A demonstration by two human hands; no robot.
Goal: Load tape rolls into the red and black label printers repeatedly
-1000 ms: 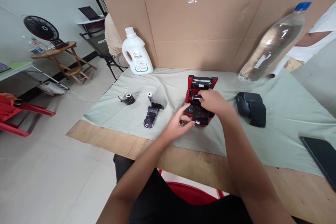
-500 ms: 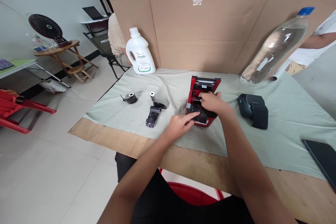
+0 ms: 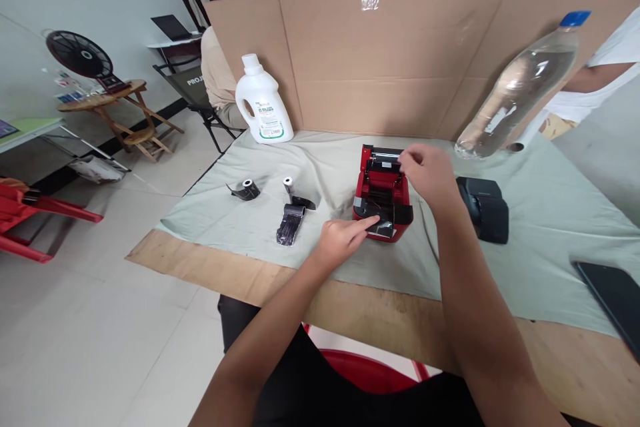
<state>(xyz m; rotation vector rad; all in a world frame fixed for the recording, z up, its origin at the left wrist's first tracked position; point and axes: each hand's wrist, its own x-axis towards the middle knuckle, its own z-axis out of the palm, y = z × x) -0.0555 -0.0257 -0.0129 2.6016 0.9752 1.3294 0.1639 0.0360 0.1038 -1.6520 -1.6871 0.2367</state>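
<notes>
Red printer (image 3: 385, 180): inward of the table's (image 3: 370, 307) front edge; lid (image 3: 384, 163) raised, not yet closed.
Black strip (image 3: 385, 229): already across printer's front.
Left hand (image 3: 343, 239): fingertip on strip, unclasped.
Right hand (image 3: 427, 170): apart, beside lid; grip indiscernible.

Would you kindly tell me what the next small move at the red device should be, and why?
Probably let the right hand swing the lid down while the left hand steadies the black strip: the lid stands open, the right hand is at its edge, and the left hand touches the strip at the red device's front.
</notes>
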